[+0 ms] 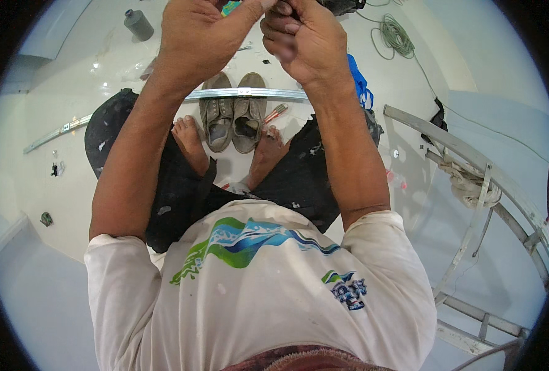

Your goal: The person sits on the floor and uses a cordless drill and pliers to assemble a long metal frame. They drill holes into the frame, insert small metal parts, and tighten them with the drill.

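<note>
Meeting up top, left hand [201,32] and right hand [308,46] are cropped; grip unclear.

On the floor [64,204], a pair of shoes [247,117] sits between the left foot [191,147] and the right foot [268,157], with a rail [277,94] crossing over them from left to right. Beyond the left hand [201,34], a bottle [140,26] is off to the left; beyond the right hand [308,43], a coiled cable [396,37] lies to the right. A ladder [497,170] is on the right, a cloth [469,185] hanging on it.
</note>
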`<state>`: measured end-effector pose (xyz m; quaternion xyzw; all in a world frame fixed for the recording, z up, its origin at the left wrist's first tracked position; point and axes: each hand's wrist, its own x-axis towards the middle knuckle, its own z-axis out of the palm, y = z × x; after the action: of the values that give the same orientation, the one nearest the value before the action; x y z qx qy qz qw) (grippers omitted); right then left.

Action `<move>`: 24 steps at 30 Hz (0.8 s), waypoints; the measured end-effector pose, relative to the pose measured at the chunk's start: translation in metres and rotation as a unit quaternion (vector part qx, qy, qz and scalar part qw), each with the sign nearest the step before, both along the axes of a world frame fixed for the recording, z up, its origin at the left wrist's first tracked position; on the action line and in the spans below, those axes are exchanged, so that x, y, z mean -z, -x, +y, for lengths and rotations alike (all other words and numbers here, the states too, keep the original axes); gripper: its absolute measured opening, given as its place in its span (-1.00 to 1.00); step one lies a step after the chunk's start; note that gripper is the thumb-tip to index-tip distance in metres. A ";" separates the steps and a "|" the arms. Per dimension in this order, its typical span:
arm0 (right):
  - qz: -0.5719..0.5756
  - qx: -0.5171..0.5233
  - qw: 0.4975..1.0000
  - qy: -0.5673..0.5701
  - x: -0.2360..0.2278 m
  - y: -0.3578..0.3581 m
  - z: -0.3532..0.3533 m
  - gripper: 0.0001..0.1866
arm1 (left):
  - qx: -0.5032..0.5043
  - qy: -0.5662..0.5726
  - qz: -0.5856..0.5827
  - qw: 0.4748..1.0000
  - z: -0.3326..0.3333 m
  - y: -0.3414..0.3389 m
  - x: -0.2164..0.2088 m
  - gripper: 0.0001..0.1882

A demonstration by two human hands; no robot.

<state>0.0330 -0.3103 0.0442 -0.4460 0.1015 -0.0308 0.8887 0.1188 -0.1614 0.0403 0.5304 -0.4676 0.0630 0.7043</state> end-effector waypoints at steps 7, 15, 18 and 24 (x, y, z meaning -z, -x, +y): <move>-0.030 0.058 0.989 0.134 -0.002 -0.007 0.012 -0.66 | 0.047 -0.031 0.217 0.975 0.009 -0.001 0.004 -0.81; -0.073 0.058 0.966 0.240 0.000 -0.006 0.001 -0.65 | 0.024 -0.060 0.255 0.965 0.009 -0.002 -0.002 -0.79; -0.094 0.014 0.955 0.282 -0.002 -0.006 -0.003 -0.66 | 0.063 -0.061 0.215 0.973 0.015 -0.009 -0.004 -0.78; -0.097 0.003 0.902 0.421 -0.007 -0.001 -0.003 -0.77 | 0.092 -0.017 0.171 0.981 0.023 -0.022 -0.015 -0.77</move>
<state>0.0341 -0.3132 0.0513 -0.7733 -0.0062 -0.1162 0.6233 0.1405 -0.1379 0.0552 0.5004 -0.3884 -0.1015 0.7671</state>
